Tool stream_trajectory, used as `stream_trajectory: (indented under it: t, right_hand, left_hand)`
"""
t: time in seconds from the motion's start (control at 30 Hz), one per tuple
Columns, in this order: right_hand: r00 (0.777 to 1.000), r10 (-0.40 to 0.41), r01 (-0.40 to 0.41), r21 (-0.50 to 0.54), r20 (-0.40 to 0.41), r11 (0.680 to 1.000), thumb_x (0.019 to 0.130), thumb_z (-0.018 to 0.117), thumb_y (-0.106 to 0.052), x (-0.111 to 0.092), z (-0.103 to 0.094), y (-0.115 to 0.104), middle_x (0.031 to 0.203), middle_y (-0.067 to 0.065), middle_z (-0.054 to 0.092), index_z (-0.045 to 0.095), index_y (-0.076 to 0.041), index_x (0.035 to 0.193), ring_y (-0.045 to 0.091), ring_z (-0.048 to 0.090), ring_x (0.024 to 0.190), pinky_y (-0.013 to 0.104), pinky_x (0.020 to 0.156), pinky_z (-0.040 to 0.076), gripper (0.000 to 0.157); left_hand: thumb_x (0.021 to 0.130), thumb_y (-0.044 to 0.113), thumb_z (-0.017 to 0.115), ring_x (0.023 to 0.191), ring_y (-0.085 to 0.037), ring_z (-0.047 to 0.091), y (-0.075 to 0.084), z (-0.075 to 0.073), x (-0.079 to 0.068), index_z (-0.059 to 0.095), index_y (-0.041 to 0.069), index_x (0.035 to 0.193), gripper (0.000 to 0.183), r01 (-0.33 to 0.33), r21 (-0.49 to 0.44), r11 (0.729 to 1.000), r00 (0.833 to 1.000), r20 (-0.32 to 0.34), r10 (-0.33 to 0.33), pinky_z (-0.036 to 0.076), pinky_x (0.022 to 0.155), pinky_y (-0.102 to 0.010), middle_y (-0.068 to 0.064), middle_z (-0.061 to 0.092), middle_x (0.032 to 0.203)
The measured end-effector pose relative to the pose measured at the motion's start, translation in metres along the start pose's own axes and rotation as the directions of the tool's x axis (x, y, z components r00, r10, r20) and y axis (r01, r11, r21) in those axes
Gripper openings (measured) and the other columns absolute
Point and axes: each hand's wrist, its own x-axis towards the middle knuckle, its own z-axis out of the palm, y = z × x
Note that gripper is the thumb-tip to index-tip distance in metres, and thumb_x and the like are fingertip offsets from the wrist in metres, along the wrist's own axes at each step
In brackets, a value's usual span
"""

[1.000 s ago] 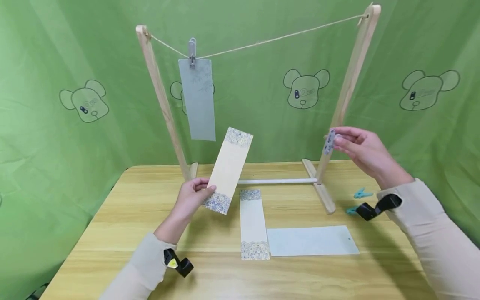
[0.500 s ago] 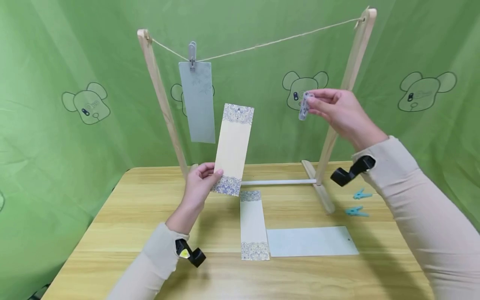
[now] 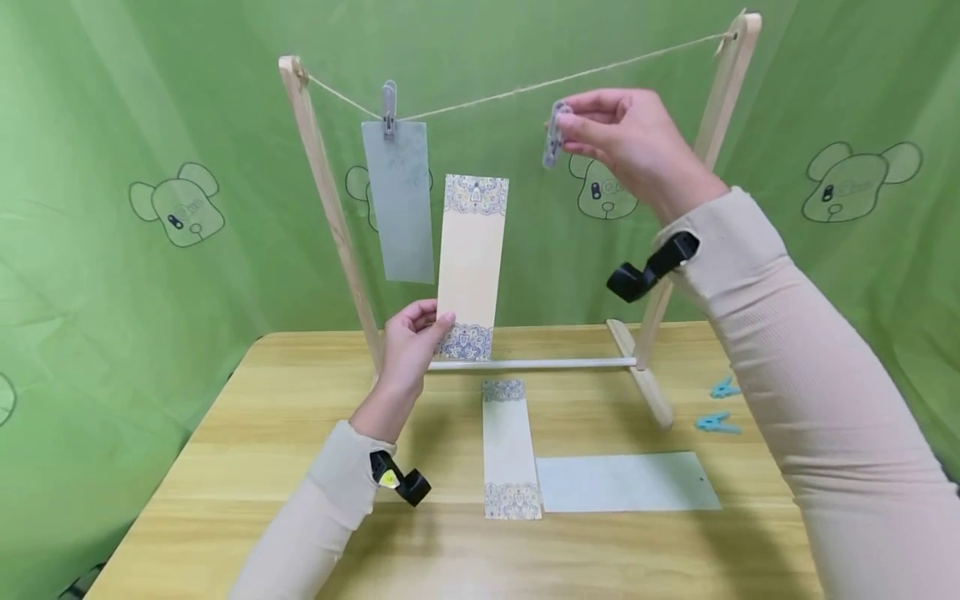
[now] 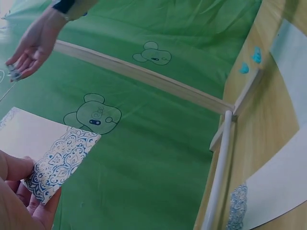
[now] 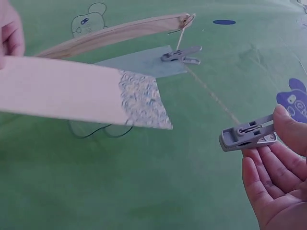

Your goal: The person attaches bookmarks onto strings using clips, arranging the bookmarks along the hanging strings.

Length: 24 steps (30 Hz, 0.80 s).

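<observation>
Preparing to hang, seemingly | left hand (image 3: 405,350) pinches patterned card (image 3: 472,267), right hand (image 3: 637,142) pinches grey peg (image 3: 553,137) | next likely: lift card to cord (image 3: 517,90), squeeze peg

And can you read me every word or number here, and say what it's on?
No words or numbers can be read.
Cartoon faces on the green curtain: small marks, too blurred to read.
Yellow patch on the left wrist band: too small to read.
Held paper strip: patterns only.
</observation>
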Motion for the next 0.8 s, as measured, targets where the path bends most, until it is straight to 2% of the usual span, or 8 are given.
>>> stream_trajectory:
  t: [0.27, 0.57, 0.8]
  right_hand:
    - [0.999, -0.037, 0.037, 0.021, -0.018, 0.999, 0.077, 0.074, -0.004, 0.025, 0.028, -0.03, 0.104, 0.009, 0.066, 0.065, -0.004, 0.103, 0.018, 0.062, 0.091, 0.019, 0.083, 0.052, 0.027]
    - [0.994, -0.111, 0.11, -0.05, -0.022, 0.993, 0.079, 0.074, -0.007, 0.04, 0.047, -0.045, 0.096, 0.008, 0.066, 0.065, -0.003, 0.098, 0.016, 0.059, 0.082, 0.019, 0.075, 0.053, 0.022]
    - [0.993, -0.119, 0.115, -0.123, -0.02, 0.986, 0.081, 0.072, -0.006, 0.044, 0.063, -0.049, 0.102, 0.003, 0.061, 0.058, -0.006, 0.104, 0.012, 0.057, 0.092, 0.016, 0.08, 0.051, 0.027]
  left_hand:
    - [0.084, 0.0, 0.067, 0.079, -0.009, 0.06, 0.013, 0.004, 0.008, 0.062, -0.003, 0.104, 0.022, -0.013, -0.009, 1.0, 1.0, 0.0, 0.013, 0.053, 0.077, -0.019, -0.002, 0.064, 0.088]
    - [0.084, 0.0, 0.066, 0.08, -0.01, 0.06, 0.029, 0.01, 0.016, 0.061, -0.004, 0.105, 0.022, -0.045, -0.027, 0.999, 0.999, 0.002, 0.045, 0.053, 0.081, -0.022, -0.004, 0.064, 0.089]
    - [0.085, 0.0, 0.065, 0.081, -0.01, 0.06, 0.032, 0.017, 0.018, 0.06, -0.003, 0.106, 0.022, -0.014, -0.051, 0.999, 1.0, 0.006, 0.015, 0.053, 0.081, -0.022, -0.002, 0.062, 0.089]
